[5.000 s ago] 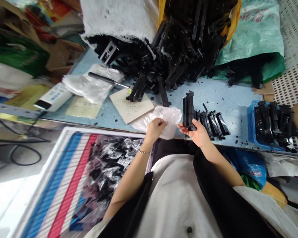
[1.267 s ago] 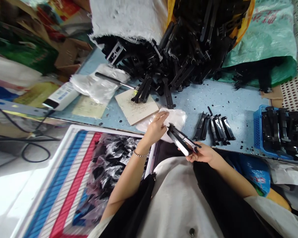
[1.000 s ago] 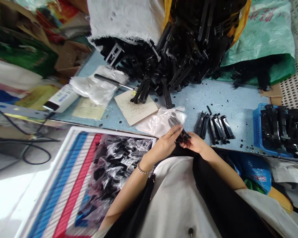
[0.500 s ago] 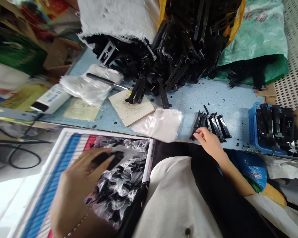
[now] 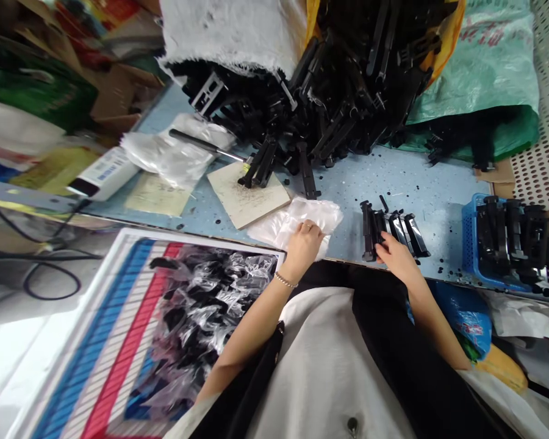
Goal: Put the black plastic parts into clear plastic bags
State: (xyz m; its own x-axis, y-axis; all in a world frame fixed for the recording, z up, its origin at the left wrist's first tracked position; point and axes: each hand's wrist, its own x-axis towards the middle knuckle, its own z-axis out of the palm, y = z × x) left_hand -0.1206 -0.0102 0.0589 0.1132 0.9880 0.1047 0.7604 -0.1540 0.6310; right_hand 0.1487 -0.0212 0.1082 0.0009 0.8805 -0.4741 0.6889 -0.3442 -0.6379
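My left hand [image 5: 304, 245] lies on a stack of clear plastic bags [image 5: 332, 213] at the table's front edge, its fingers curled together on the top film. To the right, a row of slim black plastic parts [image 5: 414, 235] lies side by side, some with shiny faces. My right hand [image 5: 399, 261] has its thumb and fingertips closed at the near end of a part on the left of this row; the fingers partly cover it. Bagged black parts [image 5: 210, 305] fill much of a white-rimmed box [image 5: 137, 235] with blue and red stripes at lower left.
Behind, a big heap of black parts [image 5: 320, 116] spills from sacks. A screwdriver [image 5: 194, 141] rests its tip by a beige board [image 5: 238, 201]. A blue basket [image 5: 470, 238] of parts stands at right, below a green bag [image 5: 485, 79].
My left hand has moved from above the box, where it held a bagged black part, to the plastic bags. My right hand has shifted slightly at the row, and a part there stands straighter.
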